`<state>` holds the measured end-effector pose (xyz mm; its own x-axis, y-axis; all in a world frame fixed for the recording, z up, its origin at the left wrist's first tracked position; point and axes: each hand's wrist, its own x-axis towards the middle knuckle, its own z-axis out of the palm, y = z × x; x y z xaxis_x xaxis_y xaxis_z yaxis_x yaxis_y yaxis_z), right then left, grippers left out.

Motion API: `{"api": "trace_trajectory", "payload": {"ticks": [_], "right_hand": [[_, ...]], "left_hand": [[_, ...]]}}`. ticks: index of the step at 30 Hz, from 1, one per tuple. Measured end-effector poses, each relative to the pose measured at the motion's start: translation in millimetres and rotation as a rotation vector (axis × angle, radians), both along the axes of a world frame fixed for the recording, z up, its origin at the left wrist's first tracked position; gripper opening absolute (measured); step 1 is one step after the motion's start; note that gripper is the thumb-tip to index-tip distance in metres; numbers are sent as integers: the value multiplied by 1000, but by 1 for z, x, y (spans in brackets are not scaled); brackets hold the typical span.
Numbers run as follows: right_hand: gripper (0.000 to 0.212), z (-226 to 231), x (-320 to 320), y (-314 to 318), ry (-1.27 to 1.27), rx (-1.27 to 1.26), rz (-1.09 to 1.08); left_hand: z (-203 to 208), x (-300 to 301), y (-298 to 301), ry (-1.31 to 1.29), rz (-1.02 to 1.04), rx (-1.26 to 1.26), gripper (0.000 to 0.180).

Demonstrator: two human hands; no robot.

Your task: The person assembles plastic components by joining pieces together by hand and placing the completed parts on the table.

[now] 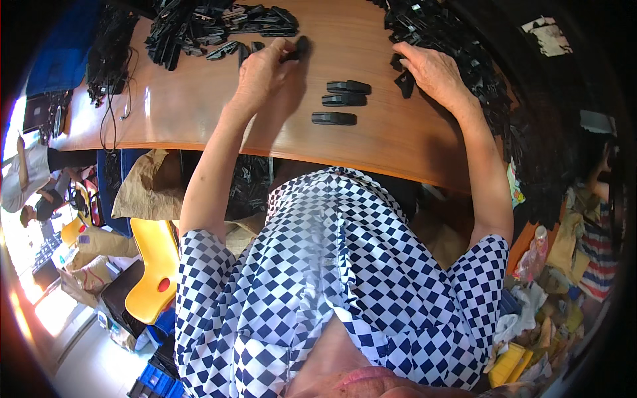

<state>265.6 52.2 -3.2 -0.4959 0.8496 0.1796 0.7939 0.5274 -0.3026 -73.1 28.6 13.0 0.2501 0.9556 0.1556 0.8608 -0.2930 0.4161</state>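
Note:
My left hand [262,69] is over the table, its thumb and fingers pinching a dark, elongated black plastic piece [302,48]. Beside its wrist side lies a heap of long black plastic parts [192,33]. At the edge of a second heap of small black parts [458,40], my right hand [431,73] has its fingertips closed on a small black plastic part [397,62]. Another black part [404,84] lies just below those fingers. Between my hands, three black oblong pieces [346,100] lie one below another, roughly parallel.
The brown wooden table [199,126] curves across in front of me. Dark cables [109,60] hang over its left side. A yellow chair [154,265] and brown paper bags [149,186] stand at lower left. Bags and loose items [537,318] crowd the right. Other people are at both sides.

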Motion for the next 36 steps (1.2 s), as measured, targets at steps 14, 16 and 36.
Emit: {"api": "trace_trajectory", "payload": {"ticks": [14, 16, 36], "right_hand": [[19, 6, -1, 14, -144, -64, 210], [20, 1, -1, 14, -95, -85, 205], [20, 40, -54, -15, -85, -119, 179]], "left_hand": [[-5, 54, 19, 264, -393, 402, 46], [-10, 52, 30, 277, -408, 384, 42], [-12, 46, 6, -174, -291, 6, 22]]}}
